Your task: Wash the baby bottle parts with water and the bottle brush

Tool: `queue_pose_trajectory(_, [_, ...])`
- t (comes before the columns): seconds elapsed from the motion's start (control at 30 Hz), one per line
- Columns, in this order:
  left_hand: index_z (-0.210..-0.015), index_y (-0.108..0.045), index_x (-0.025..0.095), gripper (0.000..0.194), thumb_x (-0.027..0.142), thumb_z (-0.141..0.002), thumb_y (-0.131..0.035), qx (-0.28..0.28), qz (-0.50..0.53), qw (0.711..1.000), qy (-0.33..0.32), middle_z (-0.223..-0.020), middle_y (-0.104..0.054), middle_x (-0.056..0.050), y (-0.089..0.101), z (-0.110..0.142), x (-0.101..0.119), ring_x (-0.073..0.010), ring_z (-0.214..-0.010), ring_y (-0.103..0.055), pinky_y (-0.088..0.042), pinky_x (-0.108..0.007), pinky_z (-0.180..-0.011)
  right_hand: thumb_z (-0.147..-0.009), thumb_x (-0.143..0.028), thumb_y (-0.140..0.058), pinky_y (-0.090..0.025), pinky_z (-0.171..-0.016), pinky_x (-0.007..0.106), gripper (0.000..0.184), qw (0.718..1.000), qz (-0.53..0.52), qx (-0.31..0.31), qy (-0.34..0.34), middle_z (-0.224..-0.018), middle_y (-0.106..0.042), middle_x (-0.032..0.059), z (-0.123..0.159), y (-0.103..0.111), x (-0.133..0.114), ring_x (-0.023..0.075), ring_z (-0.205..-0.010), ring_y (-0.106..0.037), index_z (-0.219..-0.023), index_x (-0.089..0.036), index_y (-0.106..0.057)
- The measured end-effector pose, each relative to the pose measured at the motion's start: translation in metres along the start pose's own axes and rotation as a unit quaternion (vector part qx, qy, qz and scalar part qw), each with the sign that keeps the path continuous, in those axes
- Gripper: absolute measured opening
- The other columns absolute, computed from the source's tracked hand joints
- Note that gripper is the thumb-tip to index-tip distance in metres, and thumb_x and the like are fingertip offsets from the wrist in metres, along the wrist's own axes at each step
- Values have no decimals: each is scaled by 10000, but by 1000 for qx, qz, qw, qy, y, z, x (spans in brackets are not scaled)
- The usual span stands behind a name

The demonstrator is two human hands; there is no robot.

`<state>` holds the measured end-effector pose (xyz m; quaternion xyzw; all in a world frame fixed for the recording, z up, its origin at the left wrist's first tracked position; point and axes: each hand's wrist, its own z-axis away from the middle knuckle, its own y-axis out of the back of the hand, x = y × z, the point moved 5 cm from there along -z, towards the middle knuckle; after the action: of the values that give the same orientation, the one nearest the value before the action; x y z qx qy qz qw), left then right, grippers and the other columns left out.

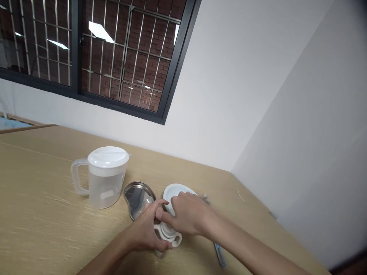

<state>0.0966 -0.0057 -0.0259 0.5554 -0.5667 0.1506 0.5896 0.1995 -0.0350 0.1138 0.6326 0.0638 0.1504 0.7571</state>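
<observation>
2 hands (146, 228) (187, 214), 1 cup (168, 230), 1 pitcher (105, 183), 1 tray (134, 196) & 1 wht dish (173, 190) vis.

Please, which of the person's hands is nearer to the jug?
Left. The left hand is to the right of the jug, on its near side; the right hand is farther right.

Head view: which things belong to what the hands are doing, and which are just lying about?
Apparently in use:
- white two-handled cup, gripped by the left hand, with the right hand at its top

Seemingly just lying about:
- lidded pitcher
- kidney-shaped metal tray
- white dish, partly hidden
- blue-handled tool, partly hidden
</observation>
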Motion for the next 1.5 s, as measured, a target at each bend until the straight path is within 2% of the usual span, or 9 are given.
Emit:
queue_pose_trajectory(0.1, [-1327,-442,209,957,305,-466,-849,6,-1,1000,-11,-1052,-608,-39,0,1,2,-256,-1019,-527,-441,-378,-943,-725,-469,-717,-468,-681,289,474,992,-67,-26,108,-1033,-702,75,5,-4,7,254,-904,-669,-1143,-251,-667])
queue_pose_trajectory(0.23, [-1345,-421,227,971,275,-470,-839,9,6,1000,-12,-1110,-618,-51,1,2,6,-268,-1087,-521,-423,-379,-989,-734,-238,-717,-459,-719,267,401,980,-50,-45,188,-1057,-697,60,6,-20,0,230,-937,-668,-1133,-253,-677])
queue_pose_trajectory(0.7, [-1346,-415,222,967,245,-479,-844,12,67,998,-7,-1200,-624,-57,-3,2,4,-279,-1134,-546,-442,-378,-992,-857,-352,-576,-515,-752,405,248,997,46,-58,-14,-869,-742,141,-14,-12,-20,327,-908,-704,-910,-199,-765])
queue_pose_trajectory(0.83, [-1358,-416,223,1008,261,-453,-858,21,42,999,-8,-1166,-611,-53,-4,1,-1,-265,-1093,-544,-446,-363,-969,-934,-502,-399,-505,-742,425,498,1000,6,-12,-5,-905,-726,182,2,0,-8,327,-856,-697,-914,-159,-760])
queue_pose_trajectory(0.9, [-1354,-421,221,993,268,-463,-856,14,42,999,-8,-1111,-612,-44,-4,1,-3,-242,-1026,-561,-462,-351,-926,-826,-568,-568,-493,-691,365,457,999,-31,-18,40,-947,-717,141,6,0,-3,305,-849,-687,-1027,-192,-733])
queue_pose_trajectory(1.0, [-1348,-435,221,981,270,-462,-854,13,25,1000,-13,-1097,-614,-52,-3,1,-1,-259,-1055,-541,-448,-369,-947,-670,-377,-781,-450,-646,266,502,988,-43,-63,132,-1087,-693,75,8,-12,-2,257,-917,-678,-1145,-254,-676])
queue_pose_trajectory(1.1, [-1357,-429,221,989,262,-463,-849,17,17,999,-22,-1126,-620,-63,-1,2,1,-283,-1115,-513,-412,-398,-1006,-695,-228,-744,-425,-628,245,429,981,-20,-57,184,-1081,-694,74,5,-23,-6,237,-889,-684,-1118,-212,-677])
queue_pose_trajectory(1.23, [-1354,-414,222,974,238,-477,-837,18,45,998,-27,-1096,-635,-52,-3,3,3,-266,-1070,-536,-430,-384,-979,-728,-311,-681,-451,-660,303,273,993,-13,-46,112,-899,-714,92,-4,-30,-11,289,-864,-685,-972,-197,-730])
queue_pose_trajectory(1.5, [-1328,-432,236,948,249,-475,-845,33,33,999,-22,-1104,-638,-43,-2,4,4,-270,-1051,-525,-423,-398,-959,-828,-423,-544,-465,-657,353,303,998,-10,-56,30,-830,-713,117,-11,-26,-12,304,-803,-681,-875,-203,-748])
